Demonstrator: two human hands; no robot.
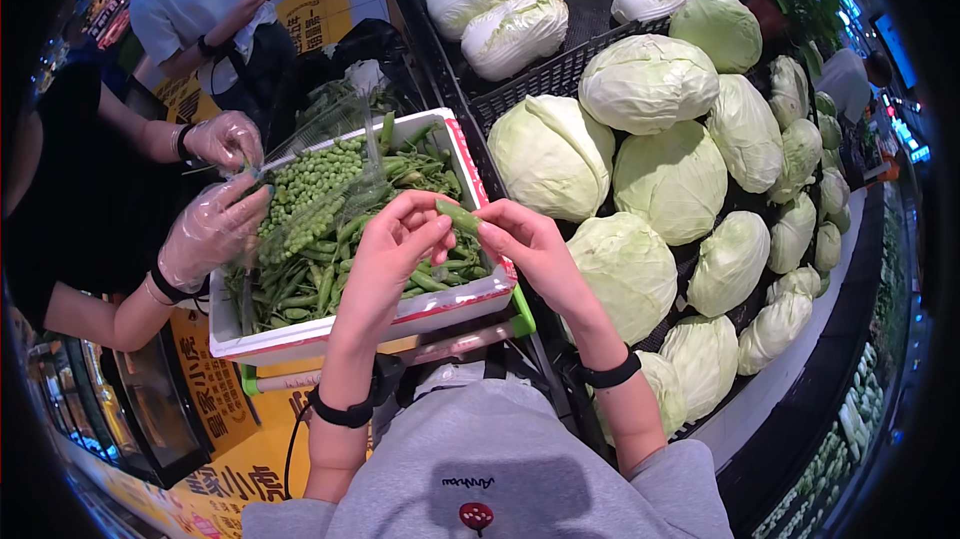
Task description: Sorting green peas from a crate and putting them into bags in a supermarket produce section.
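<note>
A green pea pod [459, 216] is stretched between my two hands. The fingertips of my left hand [405, 235] pinch its left end, while my right hand [525, 242] grips the right end. Below them stands a white foam box [360, 325] with red-marked rim, heaped with pea pods [322, 284]. In the box, a clear plastic container [371, 156] with its lid raised holds many shelled green peas [311, 190]. Whether the held pod is split cannot be made out.
To the left, a co-worker's gloved hands [217, 201] work over the box. Another person [202, 13] stands farther back. Cabbages [667, 182] fill a black display bin on the right, with wrapped napa cabbages [517, 32] beyond. A green-ended cart handle [457, 340] runs before the box.
</note>
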